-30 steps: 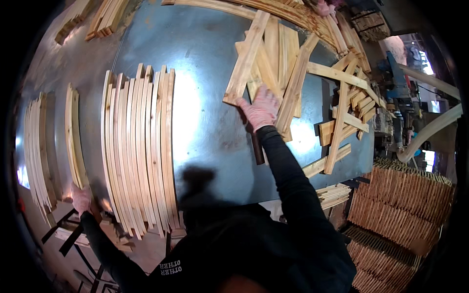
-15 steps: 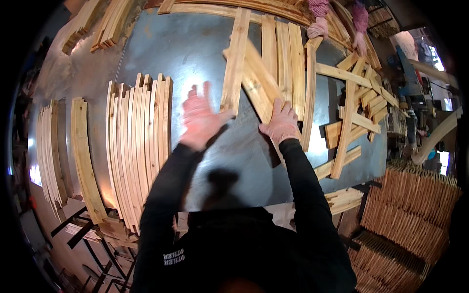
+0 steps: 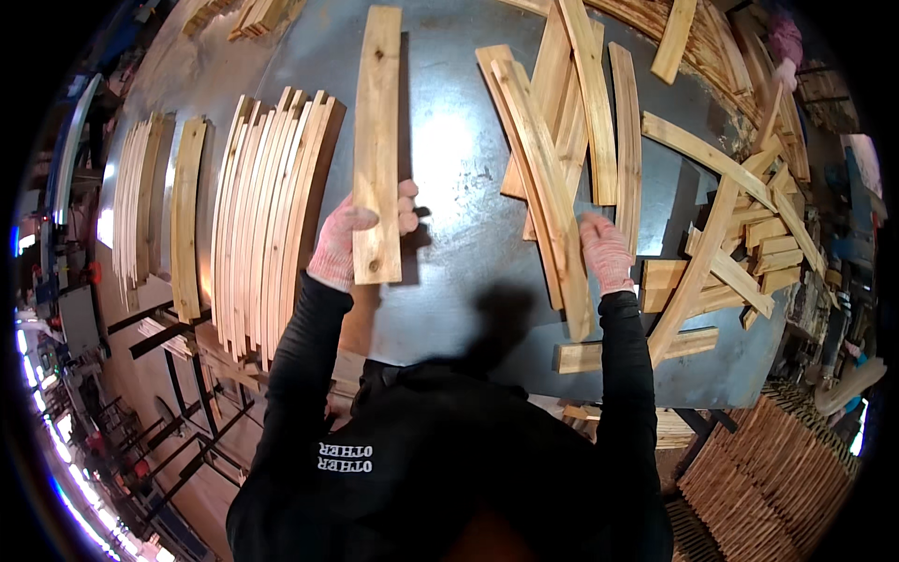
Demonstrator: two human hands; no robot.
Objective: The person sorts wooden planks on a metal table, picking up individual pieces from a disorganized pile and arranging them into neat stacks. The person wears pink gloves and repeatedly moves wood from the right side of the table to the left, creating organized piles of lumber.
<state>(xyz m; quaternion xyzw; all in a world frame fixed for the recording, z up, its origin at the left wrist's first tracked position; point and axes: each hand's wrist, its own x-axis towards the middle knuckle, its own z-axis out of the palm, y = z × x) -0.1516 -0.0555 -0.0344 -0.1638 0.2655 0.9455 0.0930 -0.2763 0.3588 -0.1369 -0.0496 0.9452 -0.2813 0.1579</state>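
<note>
My left hand [image 3: 339, 242], in a pale pinkish work glove, is closed round the lower part of a long wooden board [image 3: 377, 131]. The thumb lies across the board's face and fingertips show past its right edge. This board stretches away from me above the grey metal table. My right hand [image 3: 609, 255], gloved too, is beside the right edge of some slanted narrow boards [image 3: 552, 187], its fingers pointing away from me and apparently apart. Whether its fingertips touch the wood I cannot tell. More boards [image 3: 590, 103] lie crossed just beyond these.
A row of boards on edge [image 3: 272, 225] stands on the metal table [image 3: 449, 253] at left, beside a single board [image 3: 187, 215]. Short offcuts [image 3: 749, 244] are heaped at right. Another person's gloved hand [image 3: 787, 73] is at the far right. Stacked slats [image 3: 749, 468] stand lower right.
My left hand, empty before, now holds a board on the left. My right hand has let go of the slanted board and moved right. The view has shifted, and boards in the middle lie differently.
</note>
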